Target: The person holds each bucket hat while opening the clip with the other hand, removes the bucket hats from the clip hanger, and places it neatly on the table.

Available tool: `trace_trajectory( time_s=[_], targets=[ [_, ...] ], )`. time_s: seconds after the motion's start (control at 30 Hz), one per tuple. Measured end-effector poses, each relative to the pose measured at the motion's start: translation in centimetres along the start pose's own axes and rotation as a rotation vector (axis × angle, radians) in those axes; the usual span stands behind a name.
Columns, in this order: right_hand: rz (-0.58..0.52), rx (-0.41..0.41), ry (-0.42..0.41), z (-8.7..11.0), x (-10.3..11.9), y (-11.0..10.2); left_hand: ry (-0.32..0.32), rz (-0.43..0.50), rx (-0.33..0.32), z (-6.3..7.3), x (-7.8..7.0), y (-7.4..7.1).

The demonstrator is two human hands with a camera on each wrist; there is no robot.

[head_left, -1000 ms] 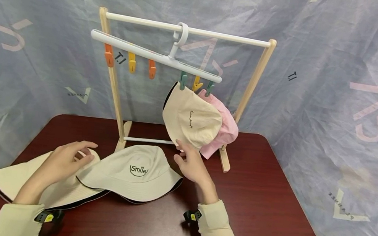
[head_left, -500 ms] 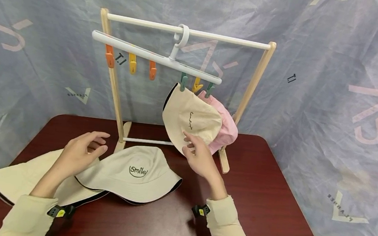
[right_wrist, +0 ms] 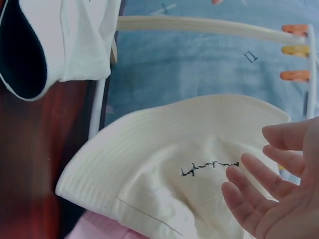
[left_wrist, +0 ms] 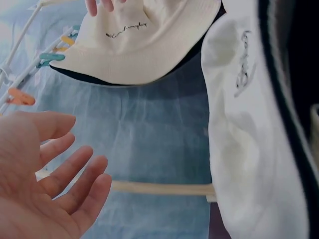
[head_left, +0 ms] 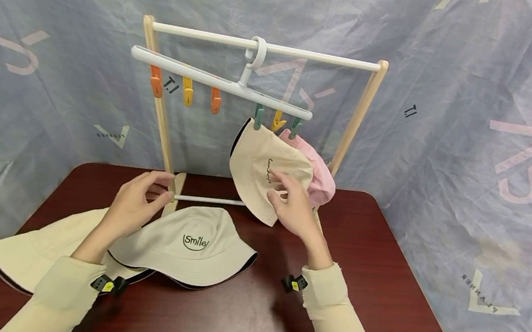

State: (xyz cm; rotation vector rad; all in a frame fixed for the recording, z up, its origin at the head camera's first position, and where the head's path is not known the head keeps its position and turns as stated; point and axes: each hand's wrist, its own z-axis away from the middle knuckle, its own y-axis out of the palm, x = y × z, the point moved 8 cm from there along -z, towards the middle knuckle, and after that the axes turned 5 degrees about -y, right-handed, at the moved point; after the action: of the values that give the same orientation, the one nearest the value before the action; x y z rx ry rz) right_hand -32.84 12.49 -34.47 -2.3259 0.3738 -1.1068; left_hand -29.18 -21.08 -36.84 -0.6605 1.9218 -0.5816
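Two hands, both with nothing gripped. Left hand [head_left: 137,204]: fingers loosely bent, thumb and fingertips apart, held above the overlap of two bucket hats on the table. Nearer one is the Smile hat [head_left: 194,242], brim down, dark lining showing at the edge; its left side lies over the plain cream hat [head_left: 38,250]. Right hand [head_left: 297,207]: fingers relaxed, thumb apart from them, in front of the script hat [head_left: 253,170]; can't tell whether fingertips touch its cloth. Script hat hangs tilted, brim to the left, from a green clip [head_left: 258,117] on the white hanger [head_left: 197,75]. Pink hat [head_left: 324,185] hangs partly behind it, off the rightmost green clip [head_left: 295,129]. Yellow clip between those two: can't tell if it bites anything. Three more clips on the hanger's left half, orange, yellow, orange, hang without hats. Hanger hooks over the top rail [head_left: 326,58] of a wooden-post rack, slanting down to the right. Rack stands at the back of the dark red table [head_left: 368,306], grey printed cloth [head_left: 460,219] behind.
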Motion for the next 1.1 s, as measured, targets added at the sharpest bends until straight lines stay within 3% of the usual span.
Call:
trace_trajectory(
  time_s=[0.2, 0.6, 0.83, 1.1],
  targets=[
    [0.002, -0.020, -0.018, -0.5, 0.2, -0.8, 0.023, 0.056, -0.002, -1.4, -1.3, 0.6],
    [0.023, -0.043, -0.023, -1.1, 0.8, -1.7, 0.029, 0.108, 0.007, -4.0, -2.2, 1.7],
    [0.023, -0.039, -0.023, -1.7, 1.3, -2.2, 0.015, 0.166, 0.006, -5.6, -3.4, 2.2],
    [0.041, -0.071, -0.055, -2.6, 1.9, -3.4, 0.026, 0.162, -0.017, -7.5, -5.0, 2.8]
  ],
)
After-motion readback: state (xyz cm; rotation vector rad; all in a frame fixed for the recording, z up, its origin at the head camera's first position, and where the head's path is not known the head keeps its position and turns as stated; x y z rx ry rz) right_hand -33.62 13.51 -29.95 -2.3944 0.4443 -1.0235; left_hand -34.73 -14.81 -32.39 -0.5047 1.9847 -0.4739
